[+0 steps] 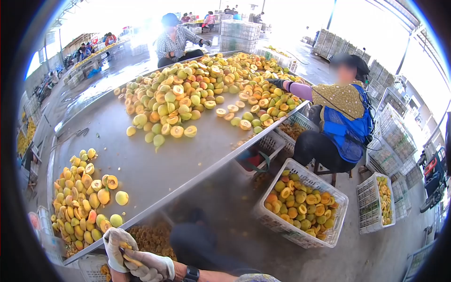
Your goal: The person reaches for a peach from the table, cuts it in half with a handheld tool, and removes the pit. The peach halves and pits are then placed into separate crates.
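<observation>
My left hand, in a pale work glove, is closed around a yellow peach piece at the table's near edge. Close against it is my right hand, gloved too and with its fingers curled in. A small dark thing shows between the two hands; what it is I cannot make out. Just beyond them, a pile of halved and whole peaches lies on the metal table. Under the edge, brown pits or scraps fill a container.
A larger heap of peaches covers the table's far part. One co-worker sits at the right side, another at the far end. A white crate of peaches stands on the floor at right, near another filled crate.
</observation>
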Demonstrator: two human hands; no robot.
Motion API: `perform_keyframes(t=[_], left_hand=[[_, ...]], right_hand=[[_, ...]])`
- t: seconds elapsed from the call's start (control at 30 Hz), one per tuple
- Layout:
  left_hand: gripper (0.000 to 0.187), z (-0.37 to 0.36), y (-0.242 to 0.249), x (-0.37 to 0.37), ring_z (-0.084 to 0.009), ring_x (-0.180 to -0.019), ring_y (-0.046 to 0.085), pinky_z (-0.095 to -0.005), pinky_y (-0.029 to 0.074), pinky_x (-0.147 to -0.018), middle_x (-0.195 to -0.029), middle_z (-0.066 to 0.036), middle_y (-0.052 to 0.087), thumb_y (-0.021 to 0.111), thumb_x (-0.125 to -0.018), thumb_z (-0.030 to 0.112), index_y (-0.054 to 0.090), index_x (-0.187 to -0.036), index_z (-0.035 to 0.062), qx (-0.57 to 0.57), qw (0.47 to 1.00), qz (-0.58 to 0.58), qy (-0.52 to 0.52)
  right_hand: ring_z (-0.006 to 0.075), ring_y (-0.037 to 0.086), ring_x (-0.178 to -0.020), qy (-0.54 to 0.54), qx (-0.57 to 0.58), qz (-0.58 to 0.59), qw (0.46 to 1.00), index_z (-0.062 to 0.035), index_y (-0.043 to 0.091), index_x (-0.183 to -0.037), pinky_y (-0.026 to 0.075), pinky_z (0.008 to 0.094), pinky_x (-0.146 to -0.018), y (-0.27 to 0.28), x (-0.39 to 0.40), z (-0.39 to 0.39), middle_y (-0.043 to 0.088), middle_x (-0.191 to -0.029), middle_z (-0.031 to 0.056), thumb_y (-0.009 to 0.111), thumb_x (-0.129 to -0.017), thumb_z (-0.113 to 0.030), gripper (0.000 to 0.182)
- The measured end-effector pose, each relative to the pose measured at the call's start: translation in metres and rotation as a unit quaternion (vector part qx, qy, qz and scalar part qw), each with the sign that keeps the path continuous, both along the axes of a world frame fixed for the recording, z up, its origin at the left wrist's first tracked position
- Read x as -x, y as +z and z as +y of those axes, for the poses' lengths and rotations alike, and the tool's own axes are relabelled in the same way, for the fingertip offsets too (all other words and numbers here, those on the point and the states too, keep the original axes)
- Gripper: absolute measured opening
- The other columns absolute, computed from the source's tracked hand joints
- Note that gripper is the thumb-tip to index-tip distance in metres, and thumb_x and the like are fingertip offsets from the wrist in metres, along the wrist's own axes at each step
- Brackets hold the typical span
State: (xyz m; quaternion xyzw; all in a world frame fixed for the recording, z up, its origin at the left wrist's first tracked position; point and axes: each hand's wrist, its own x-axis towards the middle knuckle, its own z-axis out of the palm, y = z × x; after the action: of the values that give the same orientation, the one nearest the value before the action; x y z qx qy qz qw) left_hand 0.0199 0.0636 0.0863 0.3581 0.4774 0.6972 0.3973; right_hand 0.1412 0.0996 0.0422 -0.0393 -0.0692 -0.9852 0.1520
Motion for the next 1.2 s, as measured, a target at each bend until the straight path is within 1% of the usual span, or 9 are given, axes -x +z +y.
perform_keyframes(t=[0.1,0.17,0.23,0.33,0.47,0.73,0.87,1.03,1.2], left_hand=[[0.026,-0.006,0.003,0.016,-0.0130,-0.046,0.053,-0.0261,0.044,-0.043,-0.062,-0.003,0.055,0.061,-0.095,0.032,0.056,-0.079,0.0112,0.060,0.933,-0.295,0.199],[0.022,-0.041,-0.007,0.066,-0.0106,-0.051,0.054,-0.0250,0.043,-0.042,-0.063,0.001,0.054,0.060,-0.096,0.029,0.056,-0.081,0.0141,0.044,0.980,-0.052,0.187],[0.018,-0.096,0.014,0.102,-0.0122,-0.066,0.060,-0.0285,0.049,-0.057,-0.067,0.001,0.055,0.062,-0.094,0.022,0.061,-0.081,0.0095,0.237,0.926,0.175,0.237],[0.028,-0.152,0.027,0.121,-0.0375,-0.092,0.064,-0.0397,0.051,-0.080,-0.101,-0.019,0.068,0.071,-0.081,0.024,0.067,-0.100,0.0035,0.489,0.555,0.608,0.288],[0.020,-0.110,0.022,0.125,-0.0252,-0.086,0.067,-0.0338,0.051,-0.077,-0.095,-0.015,0.068,0.067,-0.083,0.013,0.065,-0.099,0.0020,0.369,0.721,0.517,0.279],[0.044,0.042,-0.042,0.128,-0.0309,-0.118,0.054,-0.0404,0.044,-0.099,-0.125,-0.019,0.057,0.065,-0.081,0.026,0.058,-0.120,0.0078,0.397,0.658,0.639,-0.024],[0.039,0.040,-0.050,0.148,-0.0305,-0.100,0.062,-0.0401,0.049,-0.088,-0.111,-0.016,0.064,0.065,-0.082,0.024,0.060,-0.116,0.0043,0.337,0.714,0.613,-0.027],[0.030,-0.003,-0.019,0.137,-0.0112,-0.084,0.063,-0.0261,0.053,-0.072,-0.096,-0.004,0.066,0.059,-0.095,0.027,0.063,-0.113,0.0027,0.204,0.962,0.160,0.084],[0.028,-0.046,-0.025,0.074,-0.0108,-0.082,0.062,-0.0221,0.051,-0.064,-0.094,-0.007,0.067,0.046,-0.100,0.021,0.063,-0.108,0.0008,0.138,0.971,-0.116,0.158]], right_hand=[[0.0034,0.026,-0.030,-0.023,-0.068,0.106,0.992,-0.0163,0.042,-0.072,0.020,0.0204,-0.024,0.005,0.000,-0.007,0.032,-0.049,-0.0059,0.042,-0.097,-0.060,0.050],[0.0063,0.031,-0.031,-0.002,0.007,0.173,0.985,-0.0199,0.048,-0.077,0.022,0.0215,-0.025,-0.023,0.010,-0.013,0.036,-0.052,-0.0040,0.046,-0.098,-0.054,0.040],[0.0051,0.041,-0.039,-0.064,-0.086,-0.096,0.990,-0.0185,0.051,-0.078,0.030,0.0218,-0.031,0.020,-0.007,-0.005,0.041,-0.057,-0.0056,0.051,-0.093,-0.059,0.043],[0.0054,0.029,-0.041,-0.009,0.108,-0.141,0.984,-0.0209,0.047,-0.074,0.020,0.0223,-0.035,-0.041,0.020,-0.024,0.031,-0.053,-0.0090,0.054,-0.089,-0.063,0.046],[0.0069,0.028,-0.040,0.005,0.028,-0.227,0.974,-0.0194,0.048,-0.077,0.021,0.0233,-0.035,-0.032,0.026,-0.032,0.031,-0.053,-0.0079,0.051,-0.090,-0.064,0.046],[0.0081,0.035,-0.041,-0.044,-0.101,-0.315,0.943,-0.0163,0.049,-0.089,0.028,0.0226,-0.036,-0.020,0.032,-0.025,0.042,-0.059,-0.0044,0.052,-0.092,-0.060,0.044],[0.0090,0.039,-0.041,-0.055,-0.164,-0.320,0.932,-0.0152,0.050,-0.092,0.031,0.0238,-0.036,-0.011,0.030,-0.027,0.046,-0.060,-0.0031,0.053,-0.093,-0.059,0.043],[0.0085,0.040,-0.041,-0.173,-0.416,-0.255,0.856,-0.0128,0.053,-0.093,0.035,0.0266,-0.037,-0.014,0.026,-0.031,0.046,-0.058,-0.0026,0.051,-0.094,-0.056,0.043],[0.0065,0.042,-0.048,-0.269,-0.505,-0.261,0.778,-0.0089,0.057,-0.088,0.036,0.0225,-0.042,-0.019,0.031,-0.035,0.048,-0.064,-0.0010,0.047,-0.101,-0.043,0.038]])
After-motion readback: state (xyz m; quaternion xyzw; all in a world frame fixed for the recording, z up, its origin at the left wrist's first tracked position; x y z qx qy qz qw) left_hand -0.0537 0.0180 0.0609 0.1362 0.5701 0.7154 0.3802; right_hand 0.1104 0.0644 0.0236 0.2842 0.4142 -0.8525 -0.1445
